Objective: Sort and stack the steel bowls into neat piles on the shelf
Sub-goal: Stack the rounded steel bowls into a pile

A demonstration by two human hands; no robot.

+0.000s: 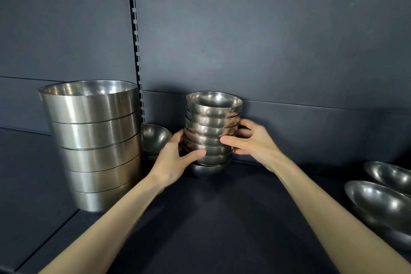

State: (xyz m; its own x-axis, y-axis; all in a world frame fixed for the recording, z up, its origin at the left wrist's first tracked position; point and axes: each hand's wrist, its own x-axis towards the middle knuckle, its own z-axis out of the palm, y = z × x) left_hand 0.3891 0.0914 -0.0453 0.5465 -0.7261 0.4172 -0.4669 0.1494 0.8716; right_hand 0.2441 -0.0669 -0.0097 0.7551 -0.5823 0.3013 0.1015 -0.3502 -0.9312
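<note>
I have my left hand (175,158) and right hand (251,140) clasped round the small stack (211,131) at 12 o'clock on the shelf (222,218). I judge I'm squaring it; next, the loose bowls (382,202) at 3 o'clock need gathering.

Arms: two forearms showing bare, no sleeves reaching into view.
Hands: left hand (178,158) and right hand (251,142) wearing nothing.

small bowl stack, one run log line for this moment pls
small bowl stack on shelf | left hand and right hand grip its sides | tall stack at left
</note>
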